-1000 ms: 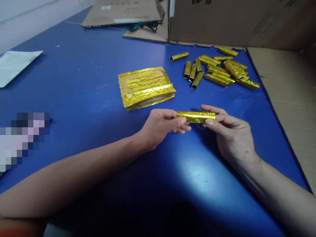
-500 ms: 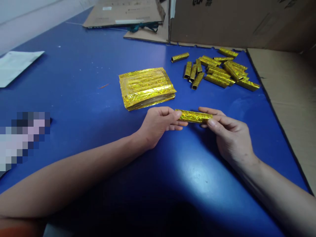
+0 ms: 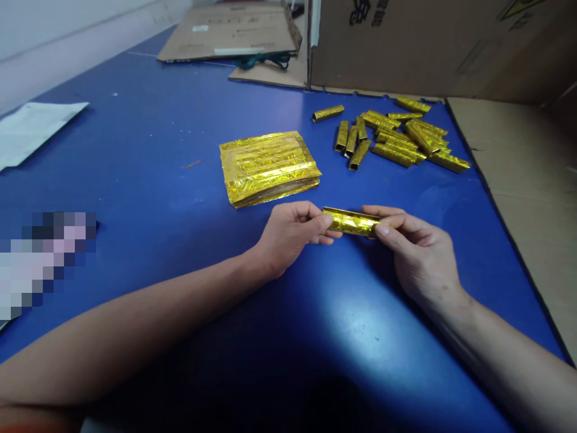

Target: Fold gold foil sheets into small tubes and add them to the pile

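The left hand (image 3: 291,231) and the right hand (image 3: 426,258) pinch both ends of a gold foil piece (image 3: 354,223) above the desk (image 3: 157,198). Near the desk's far right corner, many gold tubes (image 3: 393,155) already lie formed; the stack of flat gold sheets (image 3: 270,163), left of them, seems unfolded.

gold strip (image 3: 352,223): right end covered | pale sheet (image 3: 38,131): cropped left

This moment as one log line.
left hand: holds gold strip, left end | right hand: holds right end | gold stack: on blue table | folded pieces: beyond right hand
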A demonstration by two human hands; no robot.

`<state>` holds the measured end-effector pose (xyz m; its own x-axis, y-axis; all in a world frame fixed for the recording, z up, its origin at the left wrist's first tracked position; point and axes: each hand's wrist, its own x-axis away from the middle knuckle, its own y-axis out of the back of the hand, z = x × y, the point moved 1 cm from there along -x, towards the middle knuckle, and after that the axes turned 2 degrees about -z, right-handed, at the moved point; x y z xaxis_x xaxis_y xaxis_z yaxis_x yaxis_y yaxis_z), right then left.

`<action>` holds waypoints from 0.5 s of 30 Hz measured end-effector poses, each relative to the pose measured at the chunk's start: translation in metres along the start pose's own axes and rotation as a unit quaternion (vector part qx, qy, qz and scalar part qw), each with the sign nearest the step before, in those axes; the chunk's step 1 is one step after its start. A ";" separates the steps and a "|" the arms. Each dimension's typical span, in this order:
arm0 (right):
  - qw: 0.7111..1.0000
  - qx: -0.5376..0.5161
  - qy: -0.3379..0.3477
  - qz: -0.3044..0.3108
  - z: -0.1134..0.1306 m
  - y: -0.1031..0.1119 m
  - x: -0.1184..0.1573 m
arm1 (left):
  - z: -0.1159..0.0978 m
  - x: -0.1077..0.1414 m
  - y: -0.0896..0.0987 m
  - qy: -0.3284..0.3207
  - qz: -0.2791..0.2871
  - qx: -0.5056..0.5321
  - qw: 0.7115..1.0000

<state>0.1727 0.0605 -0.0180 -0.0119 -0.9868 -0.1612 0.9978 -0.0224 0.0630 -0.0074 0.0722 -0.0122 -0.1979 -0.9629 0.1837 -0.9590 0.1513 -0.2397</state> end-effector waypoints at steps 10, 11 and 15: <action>0.997 -0.062 -0.051 -0.002 -0.001 -0.001 -0.003 | 0.000 0.001 0.000 -0.028 -0.003 -0.006 1.000; 0.997 -0.052 -0.050 -0.001 -0.001 0.000 -0.002 | 0.000 0.001 0.000 -0.027 -0.007 0.005 1.000; 0.998 -0.034 -0.051 0.000 -0.001 0.000 -0.001 | -0.002 0.001 0.000 -0.029 0.015 0.000 0.999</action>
<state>0.1726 0.0621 -0.0188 -0.0145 -0.9982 -0.0590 0.9999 -0.0142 -0.0054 -0.0080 0.0713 -0.0102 -0.2147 -0.9691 0.1215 -0.9529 0.1806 -0.2436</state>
